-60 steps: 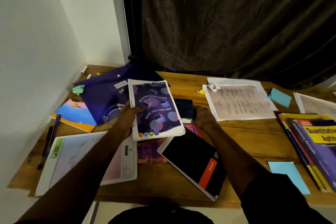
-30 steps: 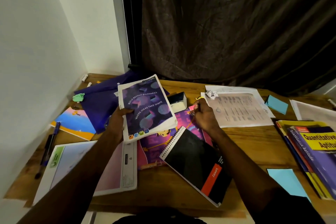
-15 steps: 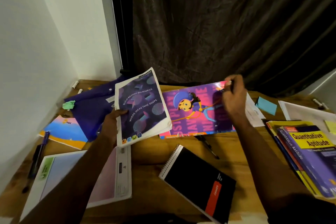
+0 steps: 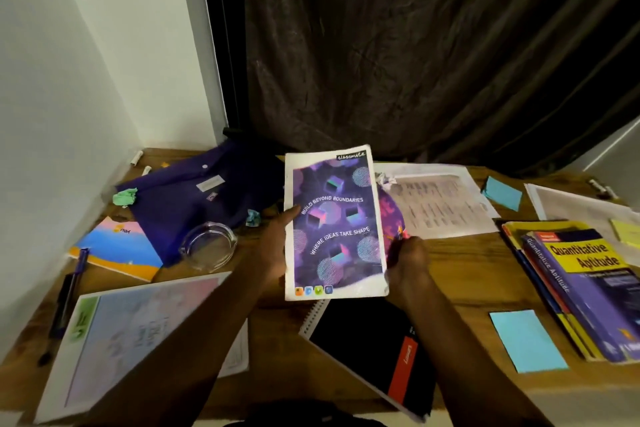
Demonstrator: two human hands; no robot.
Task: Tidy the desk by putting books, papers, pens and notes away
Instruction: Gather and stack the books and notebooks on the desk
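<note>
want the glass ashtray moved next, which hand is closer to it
Left. The left hand grips the left edge of the purple notebook, just right of the glass ashtray; the right hand grips the pink-purple book beyond the notebook's opposite edge.

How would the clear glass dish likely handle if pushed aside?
The clear glass dish looks thick-walled, so probably heavy for its size and breakable if dropped. Low and wide, it should slide rather than tip.
</note>
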